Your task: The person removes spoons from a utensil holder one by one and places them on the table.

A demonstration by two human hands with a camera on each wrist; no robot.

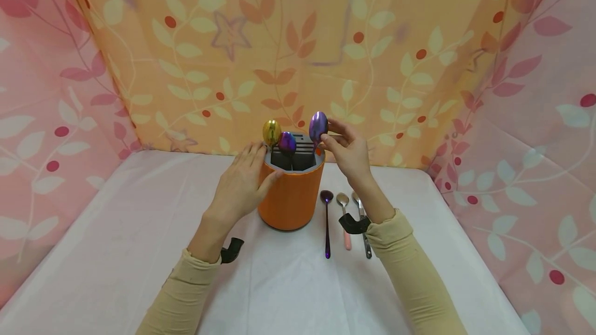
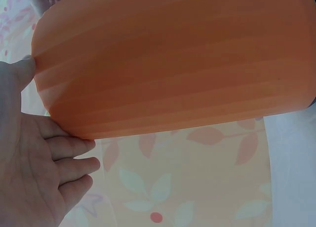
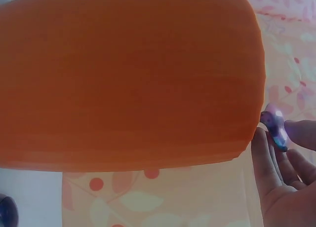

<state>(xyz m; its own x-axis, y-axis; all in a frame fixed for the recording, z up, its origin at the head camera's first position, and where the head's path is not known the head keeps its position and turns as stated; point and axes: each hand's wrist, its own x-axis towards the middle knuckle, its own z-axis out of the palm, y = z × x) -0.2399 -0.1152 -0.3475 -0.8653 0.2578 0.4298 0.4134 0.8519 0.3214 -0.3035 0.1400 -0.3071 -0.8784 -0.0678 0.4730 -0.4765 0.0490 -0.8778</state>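
An orange cylindrical cutlery holder [image 1: 292, 195] with a grey slotted insert stands mid-table. My left hand [image 1: 242, 182] lies against its left side, fingers straight, thumb on the wall; the left wrist view shows that palm [image 2: 29, 172] beside the orange wall [image 2: 173, 64]. My right hand [image 1: 346, 150] pinches a purple spoon [image 1: 318, 126] upright over the holder's right rim; its bowl [image 3: 274, 126] shows between the fingers [image 3: 264, 158] in the right wrist view. A gold spoon [image 1: 271, 132] and a smaller purple spoon [image 1: 286, 143] stand in the slots.
On the white tablecloth [image 1: 116, 252], right of the holder, lie three spoons: a dark purple one [image 1: 327, 221], a pink-handled one [image 1: 344, 218] and a steel one [image 1: 362, 224]. Leaf-patterned curtains [image 1: 298, 40] wall in the back and both sides.
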